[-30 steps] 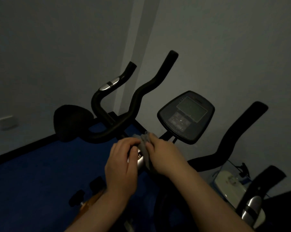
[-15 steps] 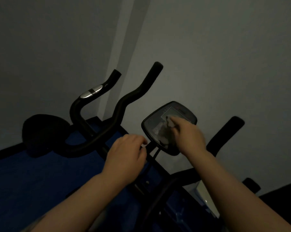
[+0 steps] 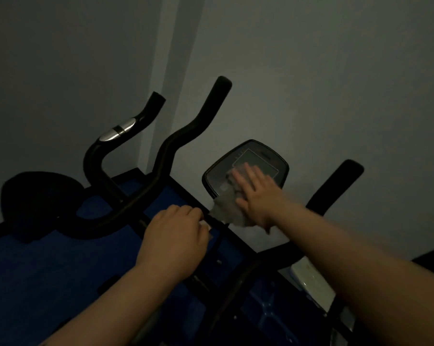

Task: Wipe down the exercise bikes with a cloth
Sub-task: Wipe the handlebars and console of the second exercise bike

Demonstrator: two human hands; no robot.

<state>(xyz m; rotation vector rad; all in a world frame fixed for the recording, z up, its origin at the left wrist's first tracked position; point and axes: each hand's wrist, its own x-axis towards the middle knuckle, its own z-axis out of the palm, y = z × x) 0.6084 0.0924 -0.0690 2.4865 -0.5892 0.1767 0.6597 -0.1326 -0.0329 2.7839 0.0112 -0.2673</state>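
The room is dim. A black exercise bike's console (image 3: 266, 156) faces me at centre right. My right hand (image 3: 257, 196) lies flat on its lower part, fingers spread, pressing a grey cloth (image 3: 226, 209) against it; the cloth hangs below the console's lower edge. My left hand (image 3: 176, 233) is closed around the bike's centre bar just left of the console. The black handlebars (image 3: 166, 158) curve up to the left, and one bar (image 3: 335, 186) rises at the right.
A second handlebar with a silver grip patch (image 3: 117, 131) stands further left, beside a black seat (image 3: 39, 196). Blue floor (image 3: 36, 270) lies below. Grey walls stand close behind. A white bike housing (image 3: 310, 278) sits low on the right.
My right hand carried the cloth from the centre bar up onto the console and has now flattened over it, sliding down. My left hand stayed on the bar.
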